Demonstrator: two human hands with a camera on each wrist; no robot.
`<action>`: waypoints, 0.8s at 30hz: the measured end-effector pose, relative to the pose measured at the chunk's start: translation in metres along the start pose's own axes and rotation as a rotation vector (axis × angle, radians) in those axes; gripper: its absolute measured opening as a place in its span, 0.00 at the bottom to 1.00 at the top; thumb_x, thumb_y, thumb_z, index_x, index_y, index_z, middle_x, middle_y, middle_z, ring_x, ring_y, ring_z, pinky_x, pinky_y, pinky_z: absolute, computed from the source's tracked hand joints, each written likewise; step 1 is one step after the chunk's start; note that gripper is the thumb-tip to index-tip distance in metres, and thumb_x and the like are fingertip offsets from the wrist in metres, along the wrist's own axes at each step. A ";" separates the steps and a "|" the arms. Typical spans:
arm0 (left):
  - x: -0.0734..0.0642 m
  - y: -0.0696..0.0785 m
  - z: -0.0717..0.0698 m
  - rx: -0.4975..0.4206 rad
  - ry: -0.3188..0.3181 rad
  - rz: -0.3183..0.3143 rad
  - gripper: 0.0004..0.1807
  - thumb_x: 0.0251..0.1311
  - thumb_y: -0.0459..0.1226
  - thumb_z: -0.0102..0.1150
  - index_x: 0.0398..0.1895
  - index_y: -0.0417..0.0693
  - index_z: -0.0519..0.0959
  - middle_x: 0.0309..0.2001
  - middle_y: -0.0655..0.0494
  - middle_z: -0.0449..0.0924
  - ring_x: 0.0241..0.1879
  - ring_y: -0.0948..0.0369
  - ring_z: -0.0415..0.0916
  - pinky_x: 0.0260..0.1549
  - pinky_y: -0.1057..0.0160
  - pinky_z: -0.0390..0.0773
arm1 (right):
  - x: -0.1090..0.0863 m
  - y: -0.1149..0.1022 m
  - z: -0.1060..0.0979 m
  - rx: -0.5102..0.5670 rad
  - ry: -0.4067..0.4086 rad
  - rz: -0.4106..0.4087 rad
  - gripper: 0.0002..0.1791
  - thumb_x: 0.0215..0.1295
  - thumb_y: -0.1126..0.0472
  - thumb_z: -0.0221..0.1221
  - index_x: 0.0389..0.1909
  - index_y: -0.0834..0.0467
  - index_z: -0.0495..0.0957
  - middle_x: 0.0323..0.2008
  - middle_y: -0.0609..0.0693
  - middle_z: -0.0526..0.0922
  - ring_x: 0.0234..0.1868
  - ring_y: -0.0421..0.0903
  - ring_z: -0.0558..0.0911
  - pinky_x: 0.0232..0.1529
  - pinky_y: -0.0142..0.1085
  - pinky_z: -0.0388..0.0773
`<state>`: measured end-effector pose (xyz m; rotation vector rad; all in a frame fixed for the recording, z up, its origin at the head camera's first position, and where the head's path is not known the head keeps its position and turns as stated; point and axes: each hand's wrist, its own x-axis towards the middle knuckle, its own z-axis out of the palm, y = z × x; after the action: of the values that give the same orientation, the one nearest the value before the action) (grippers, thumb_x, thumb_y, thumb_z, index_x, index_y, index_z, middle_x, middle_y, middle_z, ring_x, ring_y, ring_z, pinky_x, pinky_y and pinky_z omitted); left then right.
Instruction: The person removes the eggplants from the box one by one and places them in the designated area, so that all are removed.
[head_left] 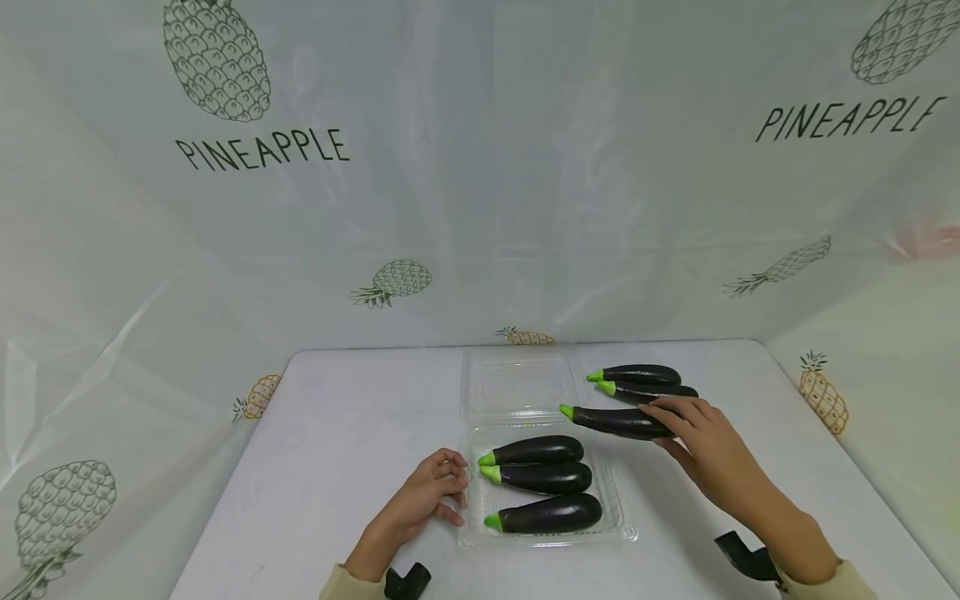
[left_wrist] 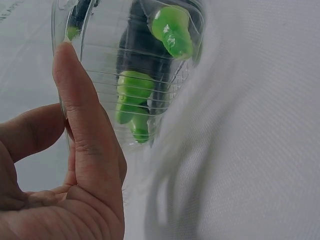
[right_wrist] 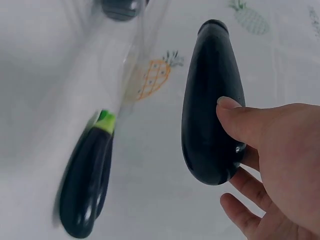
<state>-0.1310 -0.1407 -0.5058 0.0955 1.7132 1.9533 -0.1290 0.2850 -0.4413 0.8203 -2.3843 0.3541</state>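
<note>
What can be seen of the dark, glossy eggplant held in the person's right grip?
The dark, glossy eggplant has a bright green stem end, a narrower neck and a fat, rounded bottom. Its skin looks smooth; whether it is real or plastic, I cannot tell. It appears lifted above the white table, nearly level, green end pointing left in the head view. The person's right grip pinches the fat end between thumb and fingers.

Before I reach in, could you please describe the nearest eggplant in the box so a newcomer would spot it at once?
On the white table, find the open clear plastic box. It holds three eggplants. You want the frontmost eggplant, separated by a visible gap from the close pair behind it.
</note>
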 end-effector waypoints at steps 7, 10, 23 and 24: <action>0.000 -0.001 0.000 -0.001 -0.002 0.001 0.12 0.76 0.29 0.53 0.56 0.36 0.65 0.37 0.56 0.72 0.31 0.62 0.75 0.23 0.66 0.86 | -0.015 0.017 -0.003 -0.015 -0.009 0.073 0.36 0.42 0.75 0.79 0.58 0.61 0.83 0.54 0.58 0.83 0.53 0.62 0.79 0.49 0.57 0.76; 0.001 -0.002 -0.001 -0.003 -0.004 0.004 0.12 0.76 0.30 0.53 0.56 0.37 0.66 0.37 0.56 0.72 0.31 0.62 0.75 0.23 0.65 0.86 | -0.022 0.026 -0.003 -0.019 -0.019 0.086 0.19 0.72 0.57 0.66 0.59 0.62 0.81 0.53 0.59 0.82 0.53 0.63 0.79 0.49 0.57 0.76; 0.001 -0.002 -0.001 -0.005 -0.005 0.003 0.12 0.76 0.29 0.54 0.56 0.37 0.65 0.38 0.56 0.73 0.31 0.62 0.76 0.23 0.66 0.86 | -0.041 0.053 0.006 -0.026 -0.044 0.130 0.35 0.42 0.77 0.77 0.57 0.64 0.81 0.51 0.60 0.81 0.50 0.64 0.79 0.45 0.59 0.77; 0.001 -0.002 -0.001 -0.004 -0.004 0.002 0.12 0.76 0.29 0.54 0.56 0.37 0.65 0.38 0.56 0.73 0.31 0.62 0.76 0.23 0.66 0.86 | -0.042 0.054 0.007 -0.026 -0.045 0.135 0.35 0.42 0.77 0.78 0.57 0.64 0.81 0.50 0.60 0.82 0.49 0.64 0.79 0.44 0.59 0.77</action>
<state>-0.1316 -0.1412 -0.5081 0.0998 1.7072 1.9570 -0.1394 0.3443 -0.4751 0.6643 -2.4881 0.3603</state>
